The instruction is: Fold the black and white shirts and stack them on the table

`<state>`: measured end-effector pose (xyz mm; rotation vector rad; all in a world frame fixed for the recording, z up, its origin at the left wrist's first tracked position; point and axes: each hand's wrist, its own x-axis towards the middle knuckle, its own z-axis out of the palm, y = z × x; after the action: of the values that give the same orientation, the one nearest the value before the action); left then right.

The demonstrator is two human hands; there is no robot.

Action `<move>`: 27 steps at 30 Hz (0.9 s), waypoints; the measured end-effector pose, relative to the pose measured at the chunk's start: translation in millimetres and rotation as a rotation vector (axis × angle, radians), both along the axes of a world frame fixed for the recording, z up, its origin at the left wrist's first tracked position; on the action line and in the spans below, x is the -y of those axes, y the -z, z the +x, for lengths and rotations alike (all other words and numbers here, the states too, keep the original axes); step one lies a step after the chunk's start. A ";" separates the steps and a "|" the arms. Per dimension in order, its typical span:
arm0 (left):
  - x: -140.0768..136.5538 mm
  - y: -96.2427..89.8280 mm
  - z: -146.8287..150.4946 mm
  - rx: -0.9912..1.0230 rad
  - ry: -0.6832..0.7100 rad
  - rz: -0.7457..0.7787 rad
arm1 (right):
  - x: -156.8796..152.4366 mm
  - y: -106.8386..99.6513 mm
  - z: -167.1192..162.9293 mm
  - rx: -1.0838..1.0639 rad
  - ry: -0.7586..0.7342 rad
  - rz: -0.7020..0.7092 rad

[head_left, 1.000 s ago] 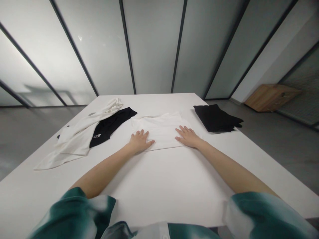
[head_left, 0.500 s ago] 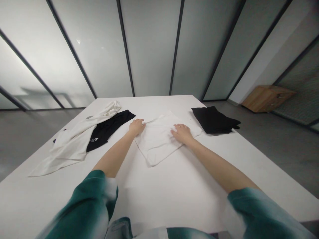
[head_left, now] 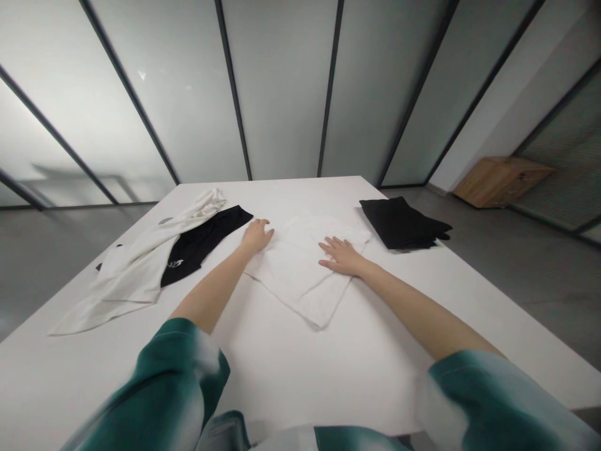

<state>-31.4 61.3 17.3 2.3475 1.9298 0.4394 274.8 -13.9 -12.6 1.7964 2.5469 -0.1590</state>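
Note:
A folded white cloth garment lies on the white table in front of me, one corner pointing toward me. My left hand rests at its far left edge, thumb and fingers apart. On the right part of the cloth, my right hand lies flat with its fingers spread. Neither hand grips anything that I can see. Light creases run across the cloth, and its far edge blends into the tabletop.
To the left lie a long white garment and a black garment with a small white print, partly overlapping. A folded black garment stack sits near the right edge of the table. A wooden cabinet stands on the floor beyond.
The white garment has turned, its near corner shifting right and toward me. My right hand has flattened and its fingers have spread; my left hand stays at about the same place.

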 end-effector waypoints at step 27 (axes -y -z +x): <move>46.3 16.2 30.8 -0.110 0.041 -0.100 | 5.5 -14.9 12.6 -0.076 0.503 0.087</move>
<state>-0.6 15.0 1.0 2.3898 1.8964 0.2097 287.4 -19.4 2.2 2.4734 2.1163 -0.1255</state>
